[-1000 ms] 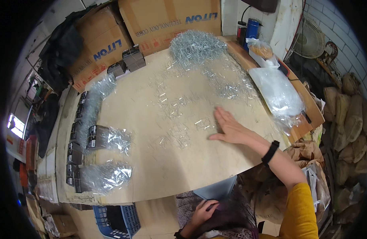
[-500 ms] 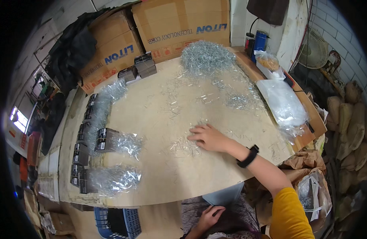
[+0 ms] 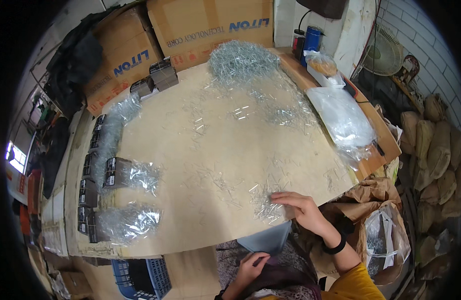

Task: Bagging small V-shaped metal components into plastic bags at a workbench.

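Small shiny metal wire pieces (image 3: 264,202) lie in a loose heap close to the front edge of the table (image 3: 165,130). Over the heap's right side is my right hand (image 3: 304,212), fingers stretched out and touching the pieces. Below the table edge, a blue-grey plastic scoop-like tray (image 3: 265,241) sits against my lap, its upper part meeting the edge. My left hand (image 3: 250,270) grips its lower end, fingers closed. What the tray contains cannot be made out.
A big mound of wire pieces (image 3: 244,62) stands at the back. Small dark boxes (image 3: 87,192) and clear bags of pieces (image 3: 130,222) line the left. Plastic bags (image 3: 340,117) lie on a wooden board at right. A blue basket (image 3: 140,280) is underneath.
My right hand has moved right and toward me, to the table's front edge, and wire pieces have gathered there. My left hand stays low at the tray. The whole view has shifted slightly.
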Action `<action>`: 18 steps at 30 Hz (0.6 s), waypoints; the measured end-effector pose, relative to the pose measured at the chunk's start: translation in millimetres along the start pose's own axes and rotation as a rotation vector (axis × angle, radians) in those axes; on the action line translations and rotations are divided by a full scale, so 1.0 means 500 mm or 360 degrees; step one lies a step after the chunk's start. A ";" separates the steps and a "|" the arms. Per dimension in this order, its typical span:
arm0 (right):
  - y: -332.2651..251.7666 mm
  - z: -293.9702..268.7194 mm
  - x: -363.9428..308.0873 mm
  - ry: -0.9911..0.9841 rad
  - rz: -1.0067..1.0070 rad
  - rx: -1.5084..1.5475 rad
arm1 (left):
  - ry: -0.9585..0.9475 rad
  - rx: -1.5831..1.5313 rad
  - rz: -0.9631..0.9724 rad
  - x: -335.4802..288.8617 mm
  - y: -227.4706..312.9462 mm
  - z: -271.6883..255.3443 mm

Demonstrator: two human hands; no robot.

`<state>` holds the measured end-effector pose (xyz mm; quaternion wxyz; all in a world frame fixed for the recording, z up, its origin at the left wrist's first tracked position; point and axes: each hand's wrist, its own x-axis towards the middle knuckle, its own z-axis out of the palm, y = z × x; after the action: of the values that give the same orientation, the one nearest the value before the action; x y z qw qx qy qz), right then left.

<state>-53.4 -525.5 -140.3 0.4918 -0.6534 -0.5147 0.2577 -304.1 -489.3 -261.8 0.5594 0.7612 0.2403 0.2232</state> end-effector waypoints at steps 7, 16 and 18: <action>0.047 0.035 -0.019 0.0280 -0.0242 -0.0225 | -0.0024 -0.0047 -0.0063 0.003 0.015 -0.003; -0.004 0.120 -0.041 -0.0107 -0.0301 -0.1260 | -0.0078 -0.0048 -0.0158 0.003 0.032 -0.009; -0.006 0.132 -0.061 -0.0096 -0.0315 -0.1282 | -0.0086 -0.0068 -0.0149 -0.001 0.027 -0.007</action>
<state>-120.4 -528.9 -168.0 0.2038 -0.7330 -0.6489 0.0062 -305.0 -490.2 -248.0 0.5916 0.7428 0.2556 0.1814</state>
